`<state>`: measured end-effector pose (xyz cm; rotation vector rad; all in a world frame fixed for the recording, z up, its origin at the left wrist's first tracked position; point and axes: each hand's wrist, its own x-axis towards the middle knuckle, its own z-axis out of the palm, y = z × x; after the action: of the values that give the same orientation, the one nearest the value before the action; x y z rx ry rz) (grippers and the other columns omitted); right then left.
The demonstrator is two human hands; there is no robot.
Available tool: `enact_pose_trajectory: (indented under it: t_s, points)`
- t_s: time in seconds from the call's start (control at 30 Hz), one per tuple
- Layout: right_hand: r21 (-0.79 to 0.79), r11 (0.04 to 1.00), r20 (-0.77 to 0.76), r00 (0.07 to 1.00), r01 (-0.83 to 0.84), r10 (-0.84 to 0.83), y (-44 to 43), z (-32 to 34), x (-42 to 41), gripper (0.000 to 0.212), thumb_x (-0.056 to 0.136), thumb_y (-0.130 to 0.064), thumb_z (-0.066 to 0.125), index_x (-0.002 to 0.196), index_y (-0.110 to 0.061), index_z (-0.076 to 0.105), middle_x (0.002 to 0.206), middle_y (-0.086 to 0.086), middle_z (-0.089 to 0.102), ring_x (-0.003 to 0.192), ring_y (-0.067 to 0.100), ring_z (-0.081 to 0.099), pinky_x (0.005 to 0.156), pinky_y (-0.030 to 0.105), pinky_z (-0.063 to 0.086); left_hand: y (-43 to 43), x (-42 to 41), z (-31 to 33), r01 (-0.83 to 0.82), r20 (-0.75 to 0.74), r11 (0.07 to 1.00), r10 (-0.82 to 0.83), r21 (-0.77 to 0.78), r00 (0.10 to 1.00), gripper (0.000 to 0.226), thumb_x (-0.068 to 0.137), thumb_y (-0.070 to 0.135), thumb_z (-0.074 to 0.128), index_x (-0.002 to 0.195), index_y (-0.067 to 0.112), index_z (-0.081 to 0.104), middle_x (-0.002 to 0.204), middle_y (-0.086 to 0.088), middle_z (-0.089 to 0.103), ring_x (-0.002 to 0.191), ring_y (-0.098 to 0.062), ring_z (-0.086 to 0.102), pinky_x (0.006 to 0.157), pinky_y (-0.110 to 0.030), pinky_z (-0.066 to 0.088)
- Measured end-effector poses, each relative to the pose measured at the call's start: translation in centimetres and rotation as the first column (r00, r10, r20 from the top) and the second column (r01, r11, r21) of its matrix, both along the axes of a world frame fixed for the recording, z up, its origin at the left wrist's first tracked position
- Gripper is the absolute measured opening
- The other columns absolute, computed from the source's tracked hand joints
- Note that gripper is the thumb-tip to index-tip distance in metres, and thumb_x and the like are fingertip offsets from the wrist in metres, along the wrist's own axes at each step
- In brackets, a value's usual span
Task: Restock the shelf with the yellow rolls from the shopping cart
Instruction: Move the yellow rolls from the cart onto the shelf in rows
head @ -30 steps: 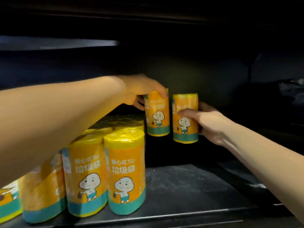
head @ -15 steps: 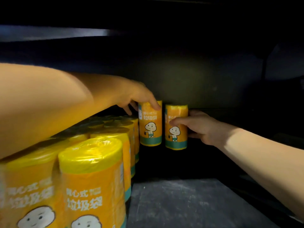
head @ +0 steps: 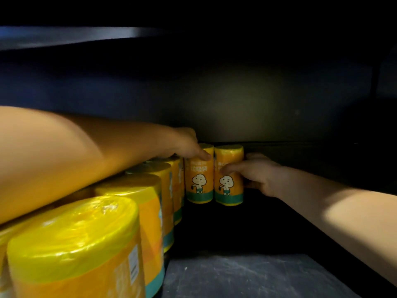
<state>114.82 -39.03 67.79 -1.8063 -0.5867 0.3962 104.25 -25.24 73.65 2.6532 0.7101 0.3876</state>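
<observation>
There is a single view, from a wide-angle camera worn on the person's head. It sits low, pushed in close to the mouth of a dark shelf bay point(head: 257, 276), and faces straight in toward the bay's back wall. The nearest yellow plastic-wrapped cylindrical rolls point(head: 73, 250) loom large at the lower left, almost against the lens. Both forearms enter from the frame's sides.

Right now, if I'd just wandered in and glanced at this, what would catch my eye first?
Probably the two bright yellow rolls standing side by side at the back of the dark shelf: the left hand rests on the top of the left roll, and the right hand wraps around the right roll. Next, the row of stocked rolls running along the left side toward the camera.
</observation>
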Motion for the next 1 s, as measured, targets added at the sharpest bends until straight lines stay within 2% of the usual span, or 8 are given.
enact_pose_trajectory:
  t_s: [0.2, 0.33, 0.43, 0.53, 0.7, 0.83, 0.93, 1.0]
  points:
    - [-0.004, 1.0, 0.006, 1.0, 0.006, -0.006, 0.4, -0.6, 0.9, 0.06, 0.068, -0.012, 0.086, 0.12, -0.017, 0.056, 0.114, 0.007, 0.067, 0.095, 0.021, 0.064, 0.071, 0.036, 0.053, 0.2, 0.6, -1.1, 0.015, -0.015, 0.985, -0.013, 0.17, 1.0, 0.068, 0.088, 0.049, 0.066, 0.141, 0.014, 0.042, 0.137, -0.007, 0.051, 0.121, -0.024, 0.053, 0.095, -0.035, 0.049]
    - [-0.003, 1.0, 0.007, 1.0, 0.002, -0.002, 0.6, -1.0, 1.2, 0.067, 0.066, -0.013, 0.087, 0.125, -0.017, 0.056, 0.117, 0.007, 0.068, 0.103, 0.023, 0.065, 0.075, 0.037, 0.054, 0.3, 0.8, -1.1, 0.045, -0.12, 0.958, -0.011, 0.284, 0.993, 0.063, 0.089, 0.053, 0.062, 0.136, 0.015, 0.045, 0.132, -0.007, 0.052, 0.119, -0.024, 0.051, 0.095, -0.035, 0.047]
    - [0.004, 1.0, 0.011, 1.0, 0.01, -0.01, 0.5, -1.2, 0.9, 0.066, 0.069, -0.013, 0.086, 0.127, -0.017, 0.055, 0.118, 0.007, 0.067, 0.105, 0.023, 0.065, 0.079, 0.038, 0.055, 0.0, 0.5, -0.9, 0.07, -0.183, 0.921, 0.001, 0.382, 0.983, 0.062, 0.089, 0.058, 0.058, 0.133, 0.016, 0.047, 0.131, -0.007, 0.053, 0.122, -0.025, 0.049, 0.103, -0.037, 0.039]
    - [-0.035, 0.999, 0.042, 0.998, 0.038, -0.036, 0.3, -1.2, 0.3, 0.069, 0.071, -0.02, 0.086, 0.131, -0.016, 0.052, 0.125, 0.008, 0.064, 0.11, 0.024, 0.063, 0.082, 0.037, 0.052, -0.4, 0.0, 0.1, 0.083, -0.254, 0.887, 0.04, 0.455, 0.966, 0.071, 0.088, 0.065, 0.053, 0.14, 0.017, 0.046, 0.142, -0.011, 0.042, 0.133, -0.029, 0.037, 0.107, -0.038, 0.034]
    - [-0.088, 0.992, 0.147, 0.986, 0.094, -0.081, -0.7, -1.1, -1.2, 0.077, 0.073, -0.026, 0.086, 0.138, -0.015, 0.046, 0.135, 0.007, 0.058, 0.116, 0.022, 0.058, 0.081, 0.032, 0.047, -0.4, -1.5, 2.3, 0.159, -0.419, 0.954, -0.039, 0.254, 0.907, 0.075, 0.089, 0.062, 0.055, 0.147, 0.018, 0.042, 0.147, -0.004, 0.046, 0.129, -0.024, 0.048, 0.104, -0.041, 0.047]
    - [-0.113, 0.98, 0.231, 0.963, 0.166, -0.137, -2.4, -1.1, -2.4, 0.075, 0.076, -0.032, 0.083, 0.138, -0.013, 0.046, 0.134, 0.007, 0.056, 0.105, 0.018, 0.054, 0.08, 0.031, 0.048, -0.7, -3.6, 3.6, 0.179, -0.406, 0.965, -0.087, 0.193, 0.91, 0.072, 0.091, 0.048, 0.061, 0.152, 0.02, 0.033, 0.152, -0.005, 0.038, 0.134, -0.026, 0.043, 0.105, -0.043, 0.047]
    - [-0.09, 0.972, 0.259, 0.948, 0.216, -0.187, -3.3, -0.9, -3.2, 0.07, 0.079, -0.033, 0.08, 0.138, -0.014, 0.048, 0.115, 0.002, 0.057, 0.098, 0.018, 0.057, 0.079, 0.031, 0.05, -1.2, -5.5, 4.1, 0.199, -0.38, 0.962, -0.116, 0.185, 0.918, 0.068, 0.091, 0.046, 0.063, 0.15, 0.022, 0.037, 0.148, -0.003, 0.041, 0.13, -0.024, 0.045, 0.103, -0.043, 0.049]
    - [-0.056, 0.97, 0.239, 0.947, 0.235, -0.216, -3.8, -0.6, -4.0, 0.071, 0.08, -0.032, 0.08, 0.14, -0.014, 0.047, 0.115, 0.003, 0.058, 0.101, 0.018, 0.058, 0.083, 0.032, 0.052, -1.5, -6.4, 4.2, 0.209, -0.331, 0.957, -0.135, 0.2, 0.934, 0.065, 0.09, 0.047, 0.063, 0.146, 0.023, 0.042, 0.142, -0.001, 0.046, 0.124, -0.022, 0.049, 0.1, -0.042, 0.051]
